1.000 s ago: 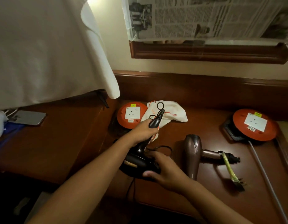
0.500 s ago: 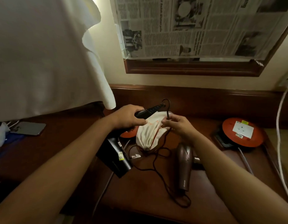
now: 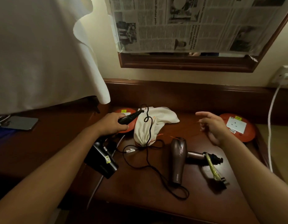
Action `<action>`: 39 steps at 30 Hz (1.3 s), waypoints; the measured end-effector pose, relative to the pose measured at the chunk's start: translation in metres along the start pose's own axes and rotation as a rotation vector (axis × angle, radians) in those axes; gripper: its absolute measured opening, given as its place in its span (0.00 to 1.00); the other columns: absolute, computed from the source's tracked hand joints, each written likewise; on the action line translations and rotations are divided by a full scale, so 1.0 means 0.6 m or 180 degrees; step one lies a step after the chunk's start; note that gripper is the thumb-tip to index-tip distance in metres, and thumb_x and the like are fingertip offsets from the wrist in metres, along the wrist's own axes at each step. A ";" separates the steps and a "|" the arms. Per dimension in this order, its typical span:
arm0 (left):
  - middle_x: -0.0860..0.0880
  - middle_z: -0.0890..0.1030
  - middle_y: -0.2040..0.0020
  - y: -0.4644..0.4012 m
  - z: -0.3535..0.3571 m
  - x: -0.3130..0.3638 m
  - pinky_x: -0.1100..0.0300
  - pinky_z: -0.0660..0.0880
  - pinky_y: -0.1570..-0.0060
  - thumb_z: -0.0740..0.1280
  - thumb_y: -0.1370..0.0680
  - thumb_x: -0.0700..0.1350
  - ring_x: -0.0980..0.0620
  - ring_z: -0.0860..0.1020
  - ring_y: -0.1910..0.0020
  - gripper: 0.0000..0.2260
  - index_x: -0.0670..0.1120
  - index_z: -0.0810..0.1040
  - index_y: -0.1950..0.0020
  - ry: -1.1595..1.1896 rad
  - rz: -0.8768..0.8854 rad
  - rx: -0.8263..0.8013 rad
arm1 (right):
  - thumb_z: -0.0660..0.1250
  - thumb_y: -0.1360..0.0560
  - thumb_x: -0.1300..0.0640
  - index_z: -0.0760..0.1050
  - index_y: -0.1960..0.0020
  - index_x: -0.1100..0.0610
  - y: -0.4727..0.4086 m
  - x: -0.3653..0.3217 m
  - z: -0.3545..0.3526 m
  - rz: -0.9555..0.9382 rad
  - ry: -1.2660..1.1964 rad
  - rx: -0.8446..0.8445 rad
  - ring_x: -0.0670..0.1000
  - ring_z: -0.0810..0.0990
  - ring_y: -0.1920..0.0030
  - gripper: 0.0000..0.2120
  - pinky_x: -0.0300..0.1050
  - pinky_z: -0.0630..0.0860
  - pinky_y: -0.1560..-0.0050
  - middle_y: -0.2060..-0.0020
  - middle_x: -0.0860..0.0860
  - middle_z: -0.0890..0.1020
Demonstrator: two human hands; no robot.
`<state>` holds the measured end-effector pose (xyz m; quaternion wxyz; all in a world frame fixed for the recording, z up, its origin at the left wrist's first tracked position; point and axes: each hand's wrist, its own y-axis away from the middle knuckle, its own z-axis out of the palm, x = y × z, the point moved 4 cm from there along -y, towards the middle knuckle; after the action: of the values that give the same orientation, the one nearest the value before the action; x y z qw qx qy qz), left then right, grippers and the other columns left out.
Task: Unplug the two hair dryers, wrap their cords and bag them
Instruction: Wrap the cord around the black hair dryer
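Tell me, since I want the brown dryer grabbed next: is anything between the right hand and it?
Nothing visible is. The right hand hovers open above and behind the brown hair dryer, with only bare desk between them. The black cord lies to the dryer's left, passing near its nozzle end.

The newspaper [image 3: 196, 25], socket labels and dryer logo are too blurred to read.

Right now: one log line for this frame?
left hand: grips black dryer handle | right hand: open, empty | black cord: loose | brown dryer: tied
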<state>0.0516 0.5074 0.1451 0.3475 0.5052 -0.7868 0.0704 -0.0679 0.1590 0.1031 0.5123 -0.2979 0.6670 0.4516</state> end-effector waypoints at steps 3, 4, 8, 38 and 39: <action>0.45 0.77 0.69 -0.001 0.013 -0.003 0.60 0.71 0.74 0.72 0.28 0.44 0.49 0.76 0.73 0.06 0.44 0.78 0.55 0.0062 -0.0036 -0.0063 | 0.60 0.24 0.67 0.78 0.44 0.57 -0.016 -0.010 0.000 -0.0372 0.1055 0.0119 0.52 0.78 0.56 0.13 0.45 0.72 0.56 0.59 0.55 0.80; 0.45 0.77 0.68 -0.001 0.015 0.000 0.60 0.71 0.74 0.72 0.28 0.44 0.49 0.76 0.73 0.06 0.44 0.78 0.55 0.0080 -0.0025 -0.0074 | 0.60 0.24 0.67 0.78 0.45 0.57 -0.026 -0.014 0.008 -0.0534 0.1340 0.0137 0.53 0.78 0.53 0.13 0.46 0.73 0.54 0.54 0.55 0.80; 0.48 0.77 0.68 -0.002 0.021 0.005 0.64 0.71 0.72 0.72 0.27 0.44 0.56 0.75 0.73 0.05 0.45 0.79 0.54 -0.0050 0.0018 -0.0103 | 0.62 0.24 0.63 0.74 0.37 0.52 -0.073 -0.032 0.050 -0.0996 0.2731 0.0562 0.56 0.63 0.29 0.17 0.57 0.65 0.33 0.31 0.53 0.69; 0.53 0.75 0.70 -0.043 0.058 -0.062 0.60 0.71 0.69 0.73 0.29 0.43 0.59 0.73 0.73 0.06 0.51 0.77 0.62 0.0047 0.0097 -0.0655 | 0.59 0.31 0.70 0.72 0.36 0.55 -0.071 0.101 0.286 0.0441 0.0109 -0.1317 0.50 0.76 0.44 0.25 0.39 0.70 0.51 0.43 0.55 0.78; 0.53 0.75 0.70 -0.048 0.055 -0.051 0.61 0.71 0.69 0.72 0.29 0.43 0.60 0.73 0.74 0.04 0.48 0.78 0.59 -0.0042 0.0157 -0.0684 | 0.61 0.31 0.67 0.73 0.38 0.54 -0.061 0.092 0.286 0.0552 -0.0128 -0.1433 0.51 0.77 0.48 0.23 0.41 0.70 0.51 0.50 0.55 0.81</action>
<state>0.0676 0.5010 0.0946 0.3927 0.4459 -0.8043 -0.0091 0.0180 0.3031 0.0280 0.4055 -0.3371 0.5622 0.6370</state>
